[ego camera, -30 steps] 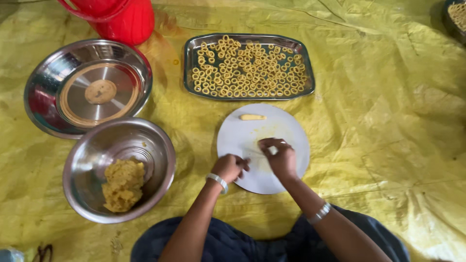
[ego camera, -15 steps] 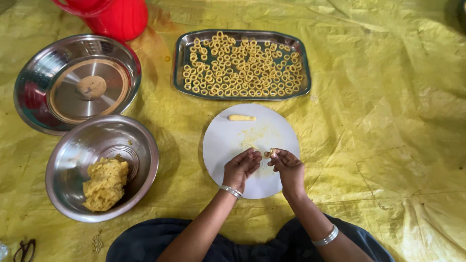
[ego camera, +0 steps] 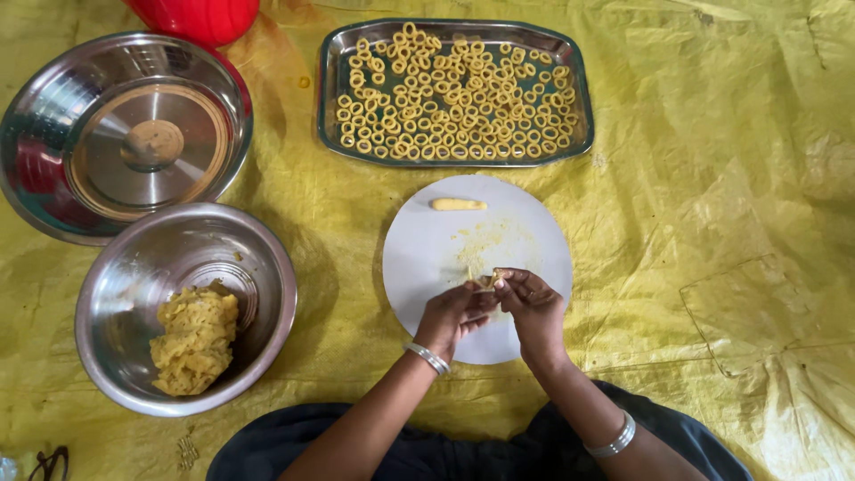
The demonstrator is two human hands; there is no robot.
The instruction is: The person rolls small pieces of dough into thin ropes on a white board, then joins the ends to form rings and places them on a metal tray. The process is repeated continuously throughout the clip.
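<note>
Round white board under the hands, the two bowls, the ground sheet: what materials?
Round board: looks like smooth matte white plastic, though the look leaves it open. Bowls: polished steel by their mirror reflections. Ground sheet: thin yellow plastic, glossy and creased. Both hands pinch a strip of soft yellow dough.

No packages, labels, signs or screens anywhere around the fingers; only loose food and bare metal dishes.
</note>
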